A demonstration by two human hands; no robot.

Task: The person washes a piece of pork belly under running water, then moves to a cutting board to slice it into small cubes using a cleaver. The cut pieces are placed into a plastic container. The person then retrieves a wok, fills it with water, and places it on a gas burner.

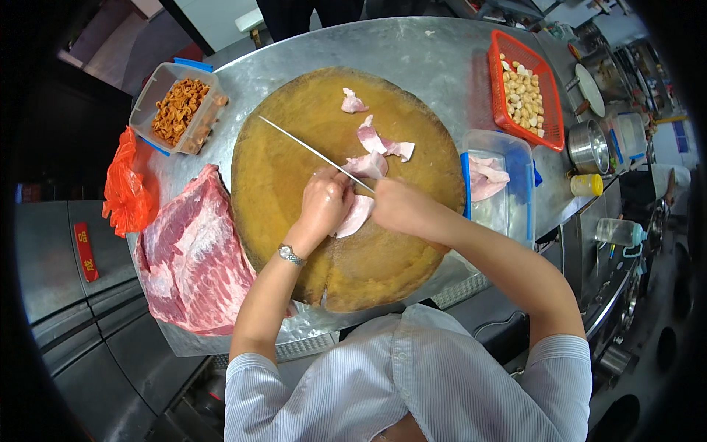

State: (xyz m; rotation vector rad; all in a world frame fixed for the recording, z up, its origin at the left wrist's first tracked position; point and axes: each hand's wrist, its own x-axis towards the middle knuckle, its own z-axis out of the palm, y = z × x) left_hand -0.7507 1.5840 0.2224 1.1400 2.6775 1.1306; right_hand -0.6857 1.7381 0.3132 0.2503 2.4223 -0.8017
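Note:
A knife [309, 148], seen nearly edge-on as a thin bright line, slants across a round wooden chopping block [276, 221]. My right hand [400, 207] is closed around its handle, which the fingers hide. My left hand [327, 200] presses on a piece of pale raw meat [353, 216] beside the blade, fingers bent. Just beyond the blade lies a thicker cut piece of meat [369, 164]. Farther up the block are strips of pink meat with white fat [373, 138] and a small scrap of meat [352, 101].
A large raw meat slab [193, 259] lies left of the block, near a red plastic bag [127, 185]. A tub of brown dried pieces [179, 110] stands behind. On the right are a clear container [500, 212] holding meat and a red basket [552, 110] of pale round pieces.

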